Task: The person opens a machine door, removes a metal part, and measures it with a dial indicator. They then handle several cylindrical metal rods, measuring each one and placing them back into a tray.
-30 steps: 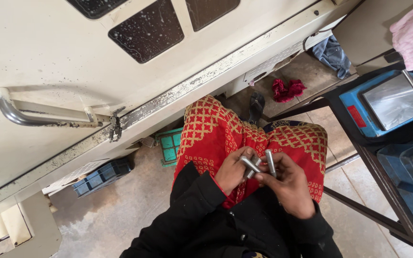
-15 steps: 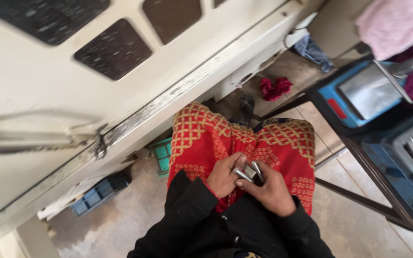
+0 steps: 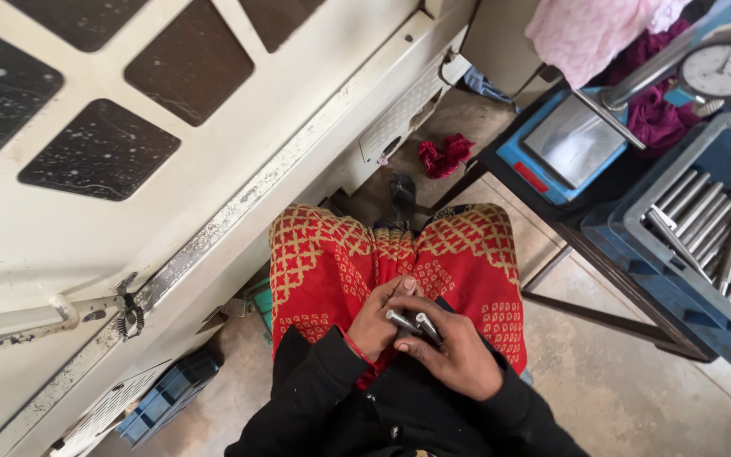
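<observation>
I sit with red patterned cloth over my knees and black sleeves on my arms. My left hand (image 3: 380, 320) and my right hand (image 3: 453, 351) meet in my lap, both closed around a few short steel rods (image 3: 414, 325). The rods' shiny ends poke out between the fingers. A red thread circles my left wrist.
A cream machine panel (image 3: 171, 195) with dark windows and a metal handle fills the left. At right a blue crate (image 3: 704, 245) holds several steel rods, beside a blue weighing scale (image 3: 564, 144) and a dial gauge (image 3: 723, 69). Pink cloth, red rag (image 3: 443, 156) and a blue tray (image 3: 167, 398) lie on the floor.
My hands have closed together around the rods and drawn nearer my body. The view has tilted right, bringing the crate of rods and the dial gauge into sight.
</observation>
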